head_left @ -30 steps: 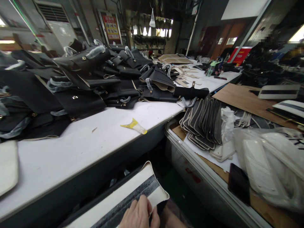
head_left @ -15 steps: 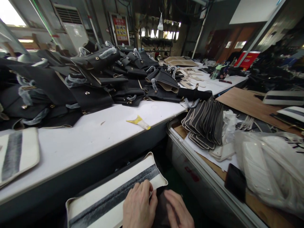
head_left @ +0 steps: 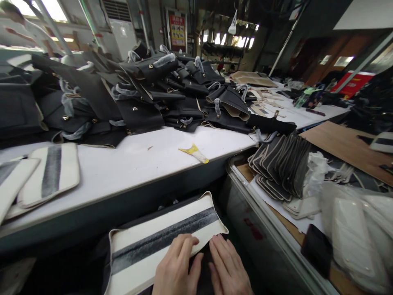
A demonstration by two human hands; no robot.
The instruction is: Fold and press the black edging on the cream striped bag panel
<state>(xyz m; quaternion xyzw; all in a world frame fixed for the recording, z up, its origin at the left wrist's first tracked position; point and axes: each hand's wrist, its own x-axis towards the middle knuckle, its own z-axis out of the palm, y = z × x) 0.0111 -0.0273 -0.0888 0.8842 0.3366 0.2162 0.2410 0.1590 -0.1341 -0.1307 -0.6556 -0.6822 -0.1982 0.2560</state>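
Observation:
A cream panel with a dark grey stripe [head_left: 166, 235] lies tilted low in front of me, over dark material, with raised, curled edges. It looks like a bag part. My left hand [head_left: 176, 266] is closed over its near edge, fingers bent on the cream face and thumb on the near side. Beside it, my right hand [head_left: 230, 268] rests at the near right edge, close to the corner. Its fingers are stretched out side by side, with the thumb apart. The panel's underside and the tips of some fingers are hidden.
Black bags [head_left: 141, 110] with wrapped handles are heaped on the white table [head_left: 135, 164]. Similar striped panels [head_left: 50, 172] lie at its left. To the right, a bin [head_left: 242, 205] carries stacked dark pieces [head_left: 281, 164], a phone [head_left: 317, 250] and plastic-wrapped parts [head_left: 353, 229]. Another person [head_left: 33, 30] is far left.
My view has swung left, bringing in more striped panels and another person. My right hand has moved up to the panel's edge, its fingers straighter. My left hand stays on the edge.

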